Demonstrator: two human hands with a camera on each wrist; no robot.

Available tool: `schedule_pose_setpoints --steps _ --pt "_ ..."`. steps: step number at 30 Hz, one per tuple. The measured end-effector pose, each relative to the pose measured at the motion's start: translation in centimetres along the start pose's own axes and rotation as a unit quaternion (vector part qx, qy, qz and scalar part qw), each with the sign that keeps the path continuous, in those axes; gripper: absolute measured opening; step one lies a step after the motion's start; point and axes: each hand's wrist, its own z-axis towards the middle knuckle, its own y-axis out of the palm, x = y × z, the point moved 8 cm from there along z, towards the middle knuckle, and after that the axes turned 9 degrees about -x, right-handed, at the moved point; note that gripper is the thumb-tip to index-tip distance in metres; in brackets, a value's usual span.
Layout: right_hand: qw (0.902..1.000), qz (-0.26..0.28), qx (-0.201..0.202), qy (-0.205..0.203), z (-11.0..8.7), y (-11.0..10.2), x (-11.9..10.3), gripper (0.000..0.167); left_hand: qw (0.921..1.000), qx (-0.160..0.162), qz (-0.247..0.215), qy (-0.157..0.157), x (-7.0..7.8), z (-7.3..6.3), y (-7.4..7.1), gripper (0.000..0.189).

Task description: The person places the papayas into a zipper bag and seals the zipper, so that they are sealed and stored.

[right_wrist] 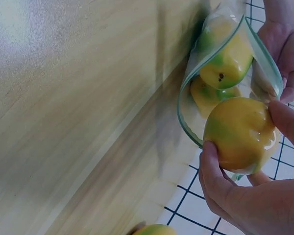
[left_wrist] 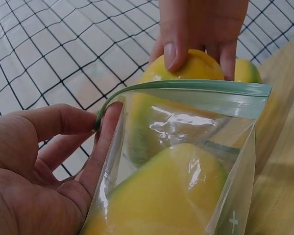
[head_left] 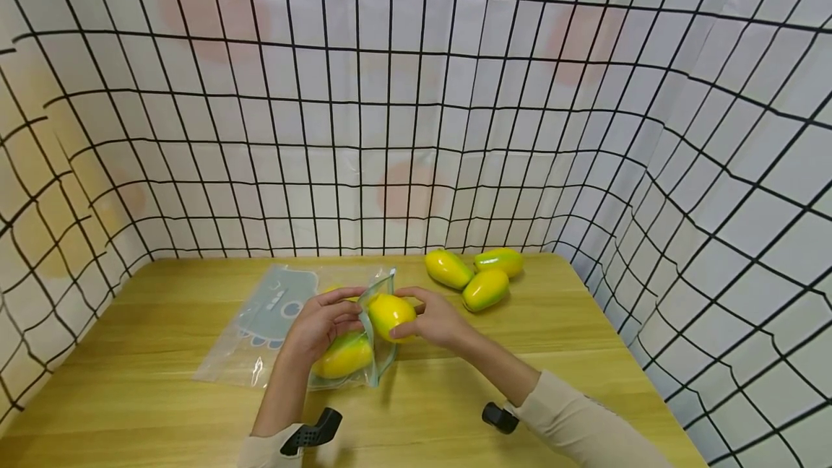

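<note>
A clear zip bag [head_left: 276, 302] with a blue-grey cartoon print lies on its side on the table, its green-edged mouth toward the right. My left hand [head_left: 318, 329] pinches the bag's green zip rim [left_wrist: 186, 87] and keeps the mouth spread. Inside are yellow-green papayas; one papaya [head_left: 344, 357] lies near the mouth, and the right wrist view shows a second papaya [right_wrist: 206, 96] beside it. Right at the opening, my right hand [head_left: 437, 318] grips another papaya [head_left: 392, 315] between thumb and fingers, with part of it past the rim.
Three loose papayas [head_left: 484, 289] sit together at the table's back right. A black wire grid [head_left: 357, 146] with pale sheeting behind it borders the back and sides of the wooden table [head_left: 520, 352]. Both wrists carry small black devices.
</note>
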Motion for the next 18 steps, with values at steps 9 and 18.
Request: schedule_pose_setpoints --steps 9,18 --pt "0.9999 -0.001 0.01 0.004 0.9 0.1 0.4 0.073 1.0 -0.002 0.007 0.003 0.0 0.0 0.1 0.042" --pt "1.0 -0.002 0.003 0.003 1.6 0.8 0.5 0.076 0.9999 0.001 0.012 0.006 0.1 -0.1 0.1 0.041"
